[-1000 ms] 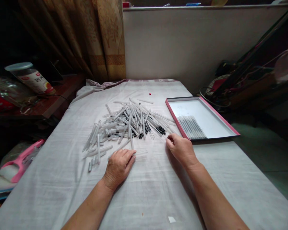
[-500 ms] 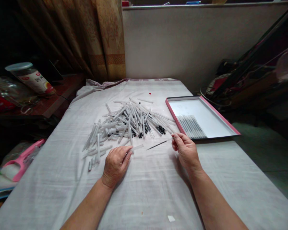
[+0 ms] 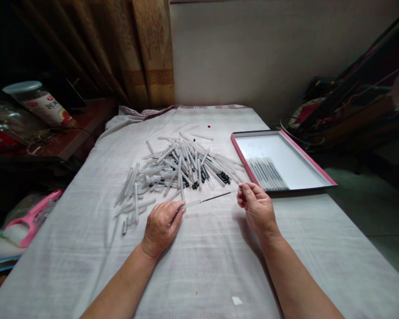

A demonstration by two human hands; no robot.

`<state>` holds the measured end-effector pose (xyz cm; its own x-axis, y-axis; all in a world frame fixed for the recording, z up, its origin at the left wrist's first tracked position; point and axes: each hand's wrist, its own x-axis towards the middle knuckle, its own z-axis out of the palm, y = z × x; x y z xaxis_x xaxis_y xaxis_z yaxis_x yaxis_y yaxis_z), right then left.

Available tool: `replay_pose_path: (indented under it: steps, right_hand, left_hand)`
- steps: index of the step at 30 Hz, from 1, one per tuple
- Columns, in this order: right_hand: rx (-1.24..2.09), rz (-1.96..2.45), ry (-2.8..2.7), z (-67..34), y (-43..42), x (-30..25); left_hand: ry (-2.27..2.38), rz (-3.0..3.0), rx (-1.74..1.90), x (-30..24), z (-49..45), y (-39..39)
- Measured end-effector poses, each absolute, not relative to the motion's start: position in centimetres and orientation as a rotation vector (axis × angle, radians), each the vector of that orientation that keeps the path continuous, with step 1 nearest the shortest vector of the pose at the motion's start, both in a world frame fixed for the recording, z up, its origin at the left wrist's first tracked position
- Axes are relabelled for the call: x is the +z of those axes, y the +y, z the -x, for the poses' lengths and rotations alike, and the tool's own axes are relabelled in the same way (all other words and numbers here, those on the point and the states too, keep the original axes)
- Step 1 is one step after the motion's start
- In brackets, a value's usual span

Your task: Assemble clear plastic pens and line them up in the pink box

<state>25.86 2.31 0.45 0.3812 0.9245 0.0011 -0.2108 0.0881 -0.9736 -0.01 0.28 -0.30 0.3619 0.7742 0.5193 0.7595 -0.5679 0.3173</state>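
Far out to the left of the left hand (image 3: 162,226), a jar (image 3: 33,99) carried a white label (image 3: 49,106) with red marks and dark characters, too small and blurred to read. No lettering could be made out on the pen parts nearer the grip.

The left hand's thumb and fingers were closed on a slim, clear, colourless pen barrel (image 3: 193,204), its free end pointing toward the right hand (image 3: 257,208). That hand pinched a thin refill (image 3: 219,195) by its pale rear end; the refill was dark along its front half and tapered to a fine tip. The tip met the barrel's mouth, between the two hands; whether it sat inside could not be told.

Just beyond the left hand's grip lay a jumbled pile of translucent pen parts (image 3: 186,159), with small black pieces (image 3: 224,178) clustered at its right edge. Just beyond the right hand, a pink-rimmed tray (image 3: 299,159) held a neat row of pens (image 3: 267,173).
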Motion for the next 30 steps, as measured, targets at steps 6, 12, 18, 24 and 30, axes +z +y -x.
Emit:
replay_pose_path:
  steps: [6,12,18,24,30]
  right_hand:
    - [1.030,1.209,-0.874,-24.9,2.0,0.2]
    - [1.011,1.285,-1.088,-23.5,1.4,0.4]
    - [0.862,1.240,-1.397,-21.8,0.5,-0.2]
    - [0.737,1.170,-1.657,-20.8,-0.2,-0.5]
    - [0.712,1.127,-1.808,-19.9,-1.0,-0.9]
  left_hand:
    - [1.411,-2.602,0.983,-0.3,-0.1,0.2]
    - [1.361,-2.640,0.966,-0.2,-0.2,0.1]
    - [1.326,-2.665,0.998,-0.1,-0.5,0.0]
    - [1.321,-2.656,1.004,-0.4,-0.6,0.0]
    - [1.341,-2.623,1.015,-0.8,-0.3,-0.1]
